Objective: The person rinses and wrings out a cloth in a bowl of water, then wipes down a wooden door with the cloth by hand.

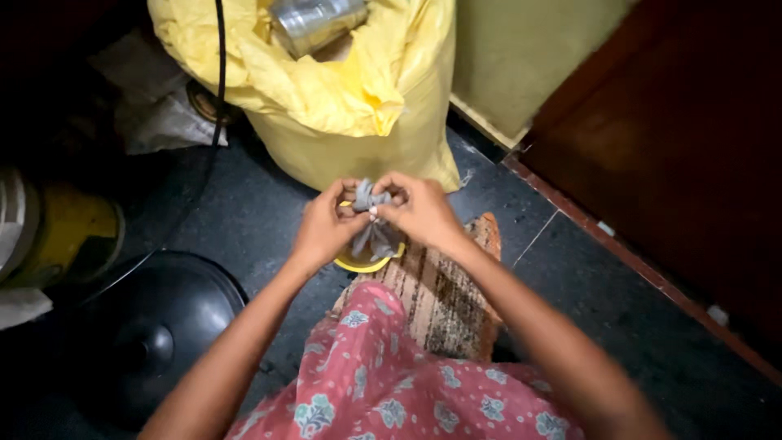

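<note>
Two hands, left (326, 224), right (419, 212), fingers pinched on grey cloth bundle (373, 220)

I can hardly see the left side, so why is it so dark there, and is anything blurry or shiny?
Head view: light falls mainly on the big yellow woven sack, while the round black lid at left sits in deep shadow; the shiny silver plastic bundle in the sack glares a little; the left hand and right hand, pinching the small grey cloth, look slightly soft.
</note>
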